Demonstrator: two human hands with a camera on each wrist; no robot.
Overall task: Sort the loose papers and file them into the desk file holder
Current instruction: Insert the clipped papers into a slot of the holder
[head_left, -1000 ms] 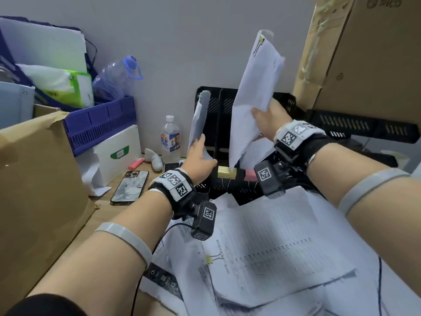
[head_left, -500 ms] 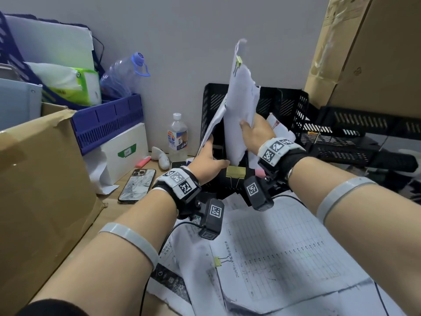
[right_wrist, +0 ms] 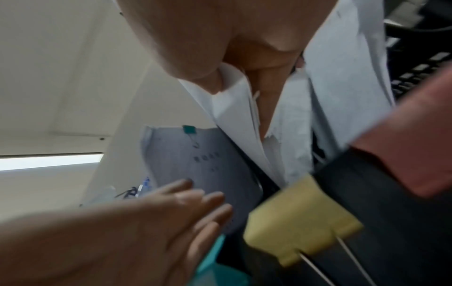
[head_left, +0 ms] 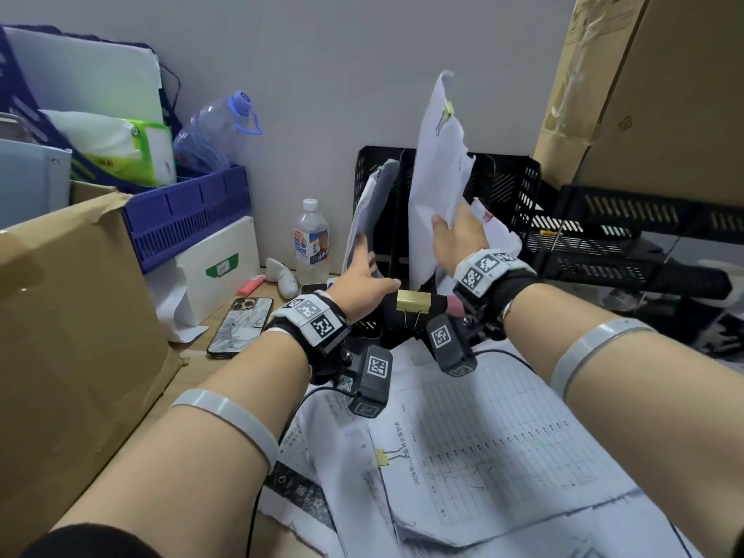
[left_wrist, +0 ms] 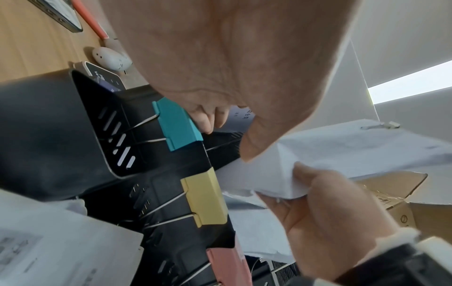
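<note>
Filing is under way: the right hand (head_left: 453, 239) grips a clipped paper bundle (head_left: 437, 183) upright, its lower edge in the black file holder (head_left: 509, 183), while the left hand (head_left: 360, 273), fingers straight, presses back papers (head_left: 368, 211) standing left of the bundle; lowering it squarely appears next.

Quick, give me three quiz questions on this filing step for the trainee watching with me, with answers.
1. True or false: the right hand grips the clipped paper bundle.
2. What colour is the binder clip at the top of that bundle?
3. The left hand is: A) flat against papers standing in the black file holder; B) holding the phone; C) resting on the desk.

Key: 1 true; 2 yellow; 3 A.
</note>
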